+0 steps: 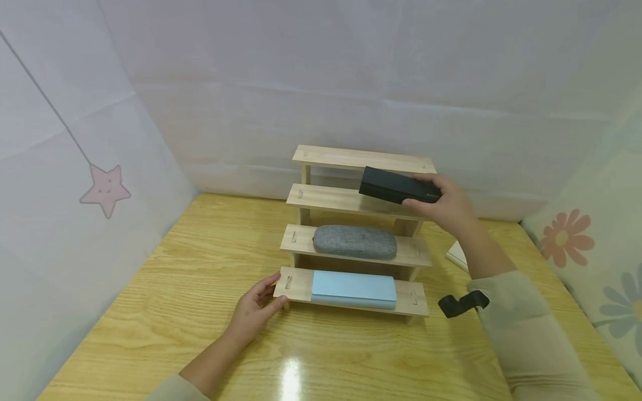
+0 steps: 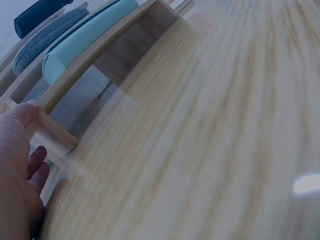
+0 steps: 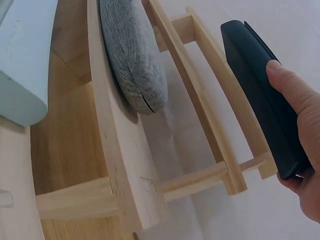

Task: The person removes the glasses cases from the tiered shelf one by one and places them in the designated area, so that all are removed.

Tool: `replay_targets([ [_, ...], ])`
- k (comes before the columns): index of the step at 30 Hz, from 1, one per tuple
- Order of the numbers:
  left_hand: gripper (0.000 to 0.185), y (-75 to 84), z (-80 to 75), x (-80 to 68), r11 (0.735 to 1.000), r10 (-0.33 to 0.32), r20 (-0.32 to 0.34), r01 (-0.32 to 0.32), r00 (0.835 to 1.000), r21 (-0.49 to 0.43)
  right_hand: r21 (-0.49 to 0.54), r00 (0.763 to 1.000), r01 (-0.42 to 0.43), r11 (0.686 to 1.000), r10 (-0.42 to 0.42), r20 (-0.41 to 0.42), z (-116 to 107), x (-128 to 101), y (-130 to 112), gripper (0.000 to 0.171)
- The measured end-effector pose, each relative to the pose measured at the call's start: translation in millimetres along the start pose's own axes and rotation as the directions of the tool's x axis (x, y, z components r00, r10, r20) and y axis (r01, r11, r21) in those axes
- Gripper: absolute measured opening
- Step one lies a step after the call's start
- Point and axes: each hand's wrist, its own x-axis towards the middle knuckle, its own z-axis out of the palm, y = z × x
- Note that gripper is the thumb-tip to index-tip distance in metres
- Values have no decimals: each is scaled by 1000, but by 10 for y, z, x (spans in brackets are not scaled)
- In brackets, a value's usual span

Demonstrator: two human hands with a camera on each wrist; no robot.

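Note:
A black glasses case (image 1: 393, 185) is gripped at its right end by my right hand (image 1: 443, 203), overlapping the third step in the head view. In the right wrist view, the thumb lies along one side of the case (image 3: 262, 95). My left hand (image 1: 254, 312) pinches the left end of the lowest step of a wooden tiered stand (image 1: 296, 284). On that step lies a light blue glasses case (image 1: 353, 287). One step higher sits a grey fabric glasses case (image 1: 355, 242).
The stand's top step (image 1: 363, 157) holds nothing. A small white object (image 1: 457, 256) lies right of the stand, partly behind my right forearm. A black strap (image 1: 463, 303) hangs off the right sleeve. White cloth (image 1: 351, 72) backs the wooden table (image 1: 165, 289).

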Motion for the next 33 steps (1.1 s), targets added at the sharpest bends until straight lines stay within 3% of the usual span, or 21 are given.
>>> replay_targets([
  [4, 56, -4, 2, -2, 1000, -16, -1, 16, 1000, 1, -1, 1000, 0, 1000, 0, -23, -73, -38, 48, 82],
  [24, 54, 28, 20, -7, 999, 29, -11, -29, 1000, 23, -64, 997, -49, 997, 45, -68, -433, -266, 277, 85],
  [33, 55, 24, 17, -14, 1000, -1, -3, 1, 1000, 1, -59, 992, -68, 996, 62, -106, -520, -377, 427, 83],
])
